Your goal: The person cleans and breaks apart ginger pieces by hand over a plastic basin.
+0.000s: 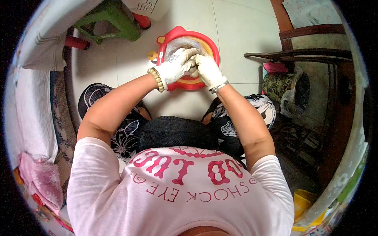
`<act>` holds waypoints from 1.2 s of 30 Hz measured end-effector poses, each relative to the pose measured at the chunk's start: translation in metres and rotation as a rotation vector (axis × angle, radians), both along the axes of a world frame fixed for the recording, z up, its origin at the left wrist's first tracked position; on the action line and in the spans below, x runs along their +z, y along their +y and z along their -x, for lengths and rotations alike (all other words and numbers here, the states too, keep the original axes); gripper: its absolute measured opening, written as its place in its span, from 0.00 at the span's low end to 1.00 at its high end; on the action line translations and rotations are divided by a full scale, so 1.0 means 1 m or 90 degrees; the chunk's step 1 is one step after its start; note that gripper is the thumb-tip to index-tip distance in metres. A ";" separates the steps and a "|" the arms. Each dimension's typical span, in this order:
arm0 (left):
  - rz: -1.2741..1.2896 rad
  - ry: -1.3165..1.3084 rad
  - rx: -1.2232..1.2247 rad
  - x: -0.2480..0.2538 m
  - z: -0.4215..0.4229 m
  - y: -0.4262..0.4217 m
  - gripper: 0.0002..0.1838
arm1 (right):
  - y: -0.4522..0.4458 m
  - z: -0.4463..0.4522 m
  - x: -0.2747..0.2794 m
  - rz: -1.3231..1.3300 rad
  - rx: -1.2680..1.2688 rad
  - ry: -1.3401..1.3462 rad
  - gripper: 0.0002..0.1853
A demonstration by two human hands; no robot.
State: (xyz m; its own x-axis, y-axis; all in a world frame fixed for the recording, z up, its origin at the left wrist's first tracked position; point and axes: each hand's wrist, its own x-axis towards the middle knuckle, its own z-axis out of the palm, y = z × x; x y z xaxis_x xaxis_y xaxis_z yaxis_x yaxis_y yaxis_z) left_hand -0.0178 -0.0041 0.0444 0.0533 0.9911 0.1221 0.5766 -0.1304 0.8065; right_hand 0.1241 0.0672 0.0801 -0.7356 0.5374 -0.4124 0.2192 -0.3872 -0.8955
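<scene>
Both my hands wear white gloves with dirty fingertips and meet over a round red and yellow basin (214, 46) on the floor. A clear plastic bag (182, 42) lines its inside. My left hand (178, 66), with a beaded bracelet at the wrist, has its fingers curled inward. My right hand (207, 70), with a metal bracelet, is bent toward the left fingertips. The fingers of both hands are closed around something small and brownish between them, too small to make out.
A green stool (108, 21) stands at the upper left. White tiled floor (240, 35) surrounds the basin. At the right are a dark wooden frame (299, 55) and a patterned round container (277, 86). A white-covered seat (37, 114) runs along the left.
</scene>
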 end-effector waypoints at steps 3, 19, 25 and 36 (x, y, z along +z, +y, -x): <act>0.026 -0.053 -0.012 0.027 -0.001 -0.002 0.25 | 0.000 0.000 0.013 0.014 0.002 -0.009 0.11; 0.093 -0.453 0.150 0.003 -0.017 -0.004 0.19 | -0.005 0.011 0.012 -0.073 -0.035 -0.177 0.21; 0.139 -0.531 0.187 0.043 -0.020 -0.011 0.16 | -0.017 0.016 0.020 -0.017 -0.132 0.017 0.18; 0.092 -0.520 0.142 0.029 0.014 0.004 0.20 | -0.003 0.013 0.033 0.249 -0.155 0.172 0.14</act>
State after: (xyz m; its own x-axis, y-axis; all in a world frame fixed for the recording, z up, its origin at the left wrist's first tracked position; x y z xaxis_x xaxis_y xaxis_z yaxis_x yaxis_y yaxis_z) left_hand -0.0315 0.0002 0.0738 -0.1944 0.9767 -0.0913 -0.1920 0.0534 0.9799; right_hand 0.1108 0.0645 0.1135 -0.7160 0.5505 -0.4293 -0.1371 -0.7139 -0.6867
